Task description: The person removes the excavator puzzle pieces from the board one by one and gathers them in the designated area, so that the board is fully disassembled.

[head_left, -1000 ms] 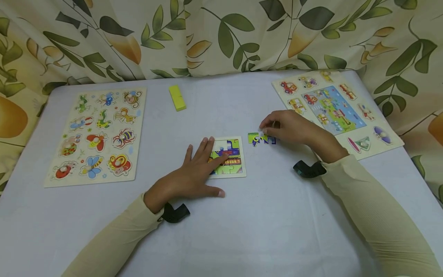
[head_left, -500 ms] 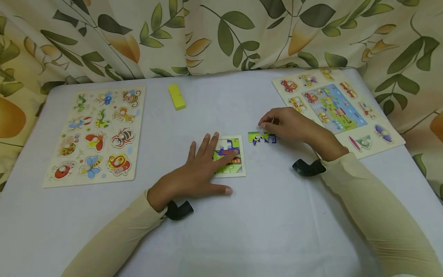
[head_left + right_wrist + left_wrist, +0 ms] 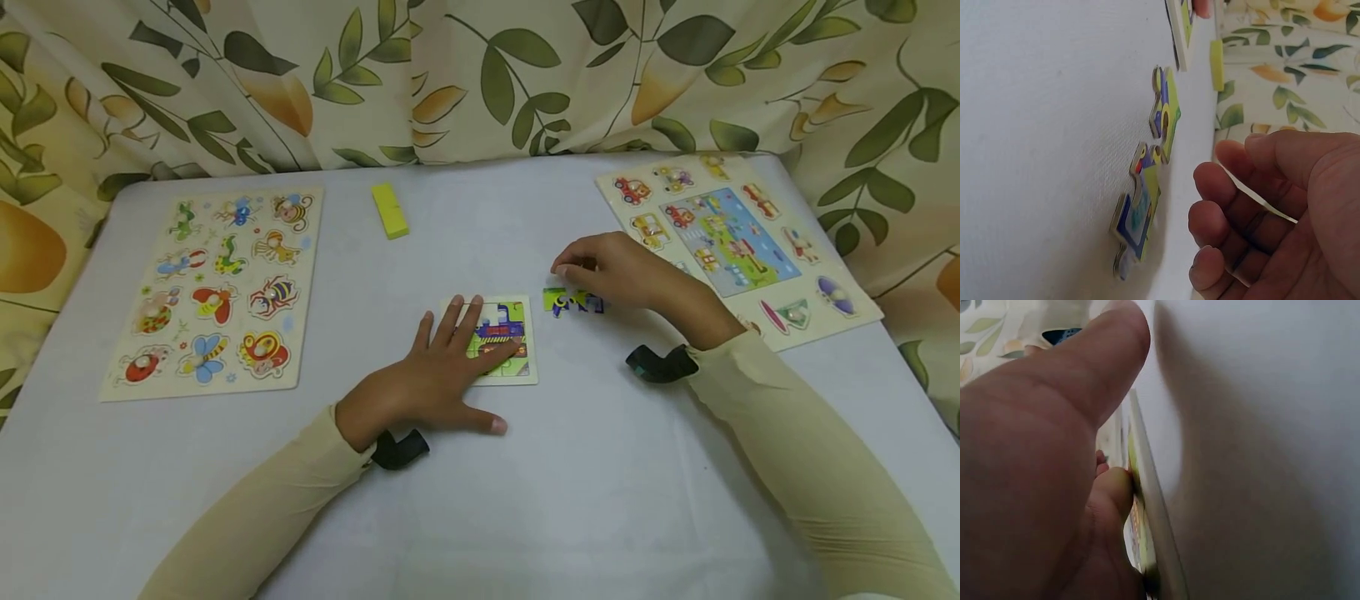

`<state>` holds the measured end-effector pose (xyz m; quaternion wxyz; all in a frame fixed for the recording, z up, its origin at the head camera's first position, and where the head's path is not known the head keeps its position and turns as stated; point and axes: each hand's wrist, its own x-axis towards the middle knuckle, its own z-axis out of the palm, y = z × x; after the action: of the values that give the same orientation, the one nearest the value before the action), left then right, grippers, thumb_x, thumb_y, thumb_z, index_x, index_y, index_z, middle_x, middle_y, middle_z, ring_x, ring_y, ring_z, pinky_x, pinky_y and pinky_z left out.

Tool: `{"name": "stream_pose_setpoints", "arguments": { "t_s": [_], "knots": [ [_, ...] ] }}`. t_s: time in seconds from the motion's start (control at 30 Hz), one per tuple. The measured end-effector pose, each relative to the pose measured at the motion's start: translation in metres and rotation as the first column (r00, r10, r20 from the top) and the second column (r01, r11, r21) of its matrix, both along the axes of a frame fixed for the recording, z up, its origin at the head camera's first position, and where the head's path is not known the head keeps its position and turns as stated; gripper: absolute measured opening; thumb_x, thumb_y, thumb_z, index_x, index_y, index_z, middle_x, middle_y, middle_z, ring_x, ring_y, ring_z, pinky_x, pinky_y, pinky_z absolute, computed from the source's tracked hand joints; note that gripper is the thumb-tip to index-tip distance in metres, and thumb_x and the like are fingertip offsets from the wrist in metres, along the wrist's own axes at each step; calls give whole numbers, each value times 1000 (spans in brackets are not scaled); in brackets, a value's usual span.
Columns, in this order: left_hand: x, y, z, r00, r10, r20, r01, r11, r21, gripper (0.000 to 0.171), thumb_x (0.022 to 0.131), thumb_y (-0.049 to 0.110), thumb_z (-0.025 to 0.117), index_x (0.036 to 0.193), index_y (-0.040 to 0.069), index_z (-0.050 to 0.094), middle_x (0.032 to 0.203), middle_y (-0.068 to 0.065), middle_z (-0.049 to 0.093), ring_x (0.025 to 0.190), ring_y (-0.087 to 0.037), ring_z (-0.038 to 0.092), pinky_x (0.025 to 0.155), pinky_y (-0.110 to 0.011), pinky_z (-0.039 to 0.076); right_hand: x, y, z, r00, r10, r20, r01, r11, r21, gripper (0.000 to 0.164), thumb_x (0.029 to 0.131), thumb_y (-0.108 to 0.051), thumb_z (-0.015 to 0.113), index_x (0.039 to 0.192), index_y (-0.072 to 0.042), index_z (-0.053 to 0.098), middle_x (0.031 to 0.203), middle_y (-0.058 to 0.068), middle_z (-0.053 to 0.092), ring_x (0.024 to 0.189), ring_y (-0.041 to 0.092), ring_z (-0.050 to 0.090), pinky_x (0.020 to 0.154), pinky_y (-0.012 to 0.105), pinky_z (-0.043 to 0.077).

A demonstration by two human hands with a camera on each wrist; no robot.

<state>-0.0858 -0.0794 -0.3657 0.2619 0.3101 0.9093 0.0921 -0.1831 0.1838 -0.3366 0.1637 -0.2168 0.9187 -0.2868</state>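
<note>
A small jigsaw puzzle (image 3: pixel 498 332) with a train picture lies in its pale frame on the white cloth. My left hand (image 3: pixel 427 383) rests across it with fingers spread, covering its left part. From the left wrist, the puzzle's frame (image 3: pixel 1157 500) shows edge-on beside the thumb. Loose jigsaw pieces (image 3: pixel 556 301) lie just right of the frame. My right hand (image 3: pixel 622 271) hovers over them, fingers loosely bent. The right wrist view shows nothing between its fingertips, apart from a yellow-green piece (image 3: pixel 1171 106) and a blue-edged piece (image 3: pixel 1141 219) below.
An insect puzzle board (image 3: pixel 311 250) lies at the left. Towards the back sits a yellow block (image 3: pixel 390 211). A vehicle puzzle board (image 3: pixel 817 321) occupies the right, partly behind my right forearm. A leaf-patterned curtain (image 3: pixel 465 75) hangs along the table's far edge.
My left hand has slid slightly to the right over the puzzle. My right hand has shifted a little left above the loose pieces, which stay in place.
</note>
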Motion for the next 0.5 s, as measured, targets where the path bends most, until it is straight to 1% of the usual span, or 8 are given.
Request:
{"name": "stream_pose_setpoints", "arguments": {
  "t_s": [0.1, 0.27, 0.5],
  "knots": [
    [-1, -1, 1, 1000, -11, -11, 11, 1000, 6, 98, 76, 78, 57, 155, 42, 11, 157, -12, -27, 140, -32, -30, 108, -60, -13, 0, -3, 0, 1000, 16, -7, -16, 1000, -8, 21, 99, -15, 58, 109, -3, 71, 99, 7, 68, 86, 21, 54, 75, 38, 42],
    [-1, -2, 1, 1000, -21, -10, 21, 1000, 5, 97, 77, 77, 57, 155, 42, 10, 157, -12, -27, 140, -33, -30, 108, -60, -12, 0, -7, -3, 998, 65, -23, -66, 997, -30, 17, 97, -13, 62, 106, -3, 72, 94, 4, 68, 79, 19, 52, 69, 35, 43],
    [0, 0, 1, 1000, -9, -11, 9, 1000, -16, 97, 77, 77, 58, 154, 43, 12, 157, -12, -27, 139, -33, -31, 108, -60, -12, 2, -14, -6, 991, 129, -21, -130, 991, -44, 15, 94, -5, 63, 105, -6, 73, 97, 4, 68, 74, 17, 55, 66, 33, 46]
  ]
}}
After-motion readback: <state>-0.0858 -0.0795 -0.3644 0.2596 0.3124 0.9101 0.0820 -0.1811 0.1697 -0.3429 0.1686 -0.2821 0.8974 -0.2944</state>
